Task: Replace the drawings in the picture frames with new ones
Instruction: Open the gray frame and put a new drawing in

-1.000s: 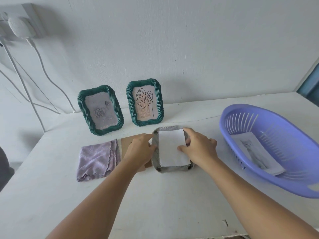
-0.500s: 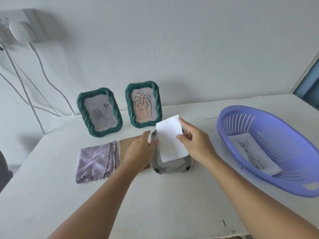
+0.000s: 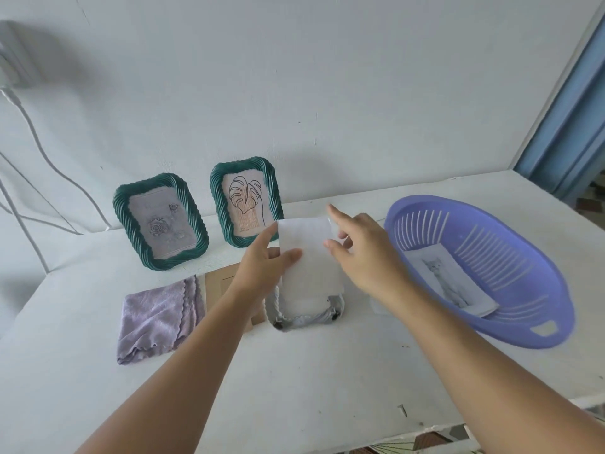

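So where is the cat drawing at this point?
In the head view it lies on the right, the cat drawing flat inside the purple basket, just beyond the right hand.

Left hand (image 3: pixel 262 267) pinching white sheet (image 3: pixel 311 257) above face-down frame (image 3: pixel 304 314), right hand (image 3: pixel 363 253) open beside it

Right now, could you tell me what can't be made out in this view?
- Sheet: only its blank side shows; the other faces away.
- Grey frame: mostly hidden under the sheet.
- Cardboard: largely covered by the left hand.
- Right hand: motion-blurred.
- Basket drawing: details too small.
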Demonstrator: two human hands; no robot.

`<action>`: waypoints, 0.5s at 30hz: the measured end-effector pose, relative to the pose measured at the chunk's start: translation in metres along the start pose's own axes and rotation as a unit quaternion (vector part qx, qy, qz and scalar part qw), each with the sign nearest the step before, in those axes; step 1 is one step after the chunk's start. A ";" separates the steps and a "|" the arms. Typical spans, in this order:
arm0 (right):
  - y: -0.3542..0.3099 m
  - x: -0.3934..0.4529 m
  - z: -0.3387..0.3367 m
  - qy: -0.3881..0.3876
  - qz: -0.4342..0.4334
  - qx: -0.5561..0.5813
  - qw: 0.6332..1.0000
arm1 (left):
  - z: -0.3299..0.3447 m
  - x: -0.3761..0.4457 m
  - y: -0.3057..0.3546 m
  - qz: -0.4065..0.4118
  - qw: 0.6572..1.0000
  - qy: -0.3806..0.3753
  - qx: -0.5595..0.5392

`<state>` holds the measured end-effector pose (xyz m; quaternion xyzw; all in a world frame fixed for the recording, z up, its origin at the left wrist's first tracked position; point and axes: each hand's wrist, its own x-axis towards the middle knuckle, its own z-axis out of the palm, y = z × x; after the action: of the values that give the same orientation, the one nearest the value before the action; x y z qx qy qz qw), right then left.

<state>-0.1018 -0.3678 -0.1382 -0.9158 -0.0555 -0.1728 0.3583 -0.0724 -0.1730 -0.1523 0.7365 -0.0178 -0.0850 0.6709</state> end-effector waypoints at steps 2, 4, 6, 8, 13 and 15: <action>0.001 -0.002 -0.019 0.016 -0.021 -0.081 0.996 | 0.007 0.002 -0.003 0.008 0.999 -0.015 0.029; 0.005 -0.005 -0.039 0.015 -0.003 -0.176 0.984 | 0.015 0.005 -0.005 0.007 0.997 -0.025 0.078; 0.013 -0.008 -0.055 -0.015 0.064 -0.258 0.964 | 0.026 0.006 -0.007 0.012 0.993 -0.035 0.113; 0.025 -0.011 -0.066 -0.065 0.132 -0.275 0.950 | 0.039 0.006 -0.009 0.009 0.992 -0.040 0.118; 0.045 -0.024 -0.070 -0.116 0.182 -0.161 0.963 | 0.073 0.011 -0.014 -0.009 0.986 -0.049 0.158; 0.045 -0.025 -0.070 -0.095 0.178 -0.139 0.970 | 0.085 0.014 -0.015 -0.016 0.981 -0.054 0.188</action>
<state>-0.1345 -0.4478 -0.1284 -0.9640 0.0990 -0.0246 0.2454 -0.0728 -0.2567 -0.1753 0.8438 -0.0576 -0.1304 0.5174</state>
